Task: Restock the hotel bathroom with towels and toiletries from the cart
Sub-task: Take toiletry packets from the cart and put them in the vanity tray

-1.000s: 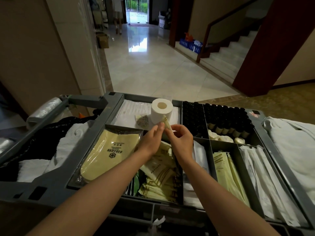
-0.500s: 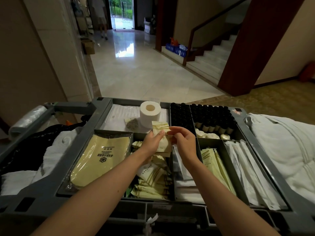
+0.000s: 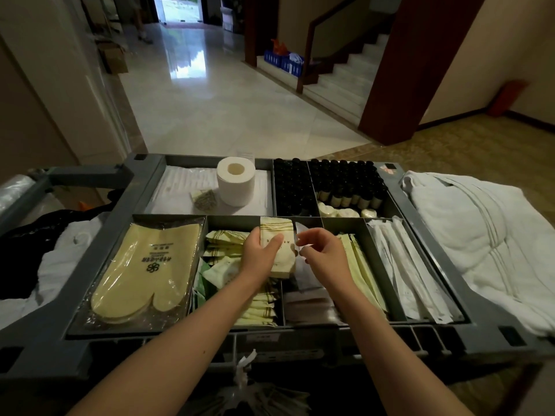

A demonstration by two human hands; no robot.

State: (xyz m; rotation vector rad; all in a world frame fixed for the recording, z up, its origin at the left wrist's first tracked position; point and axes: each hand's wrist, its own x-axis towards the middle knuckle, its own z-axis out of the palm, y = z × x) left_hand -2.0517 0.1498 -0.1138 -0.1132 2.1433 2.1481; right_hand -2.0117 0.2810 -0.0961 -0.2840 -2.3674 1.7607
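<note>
The left hand (image 3: 257, 257) grips a cream striped sachet (image 3: 277, 235), fingers clamped on it with the thumb across its face. It is held above the middle compartment of the cart (image 3: 45, 334), over more sachets of the same kind. The right hand (image 3: 326, 258) is just right of it, fingers curled; I cannot tell whether they pinch anything. A toilet roll (image 3: 235, 183) stands farther back, and white towels (image 3: 480, 241) lie at the right.

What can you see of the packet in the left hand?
The packet is a flat cream sachet, paper-like, with olive stripes near its top, crimped edges and small dark print. It is held roughly upright over the middle compartments of the cart tray. The left hand holds it, thumb across its front.
</note>
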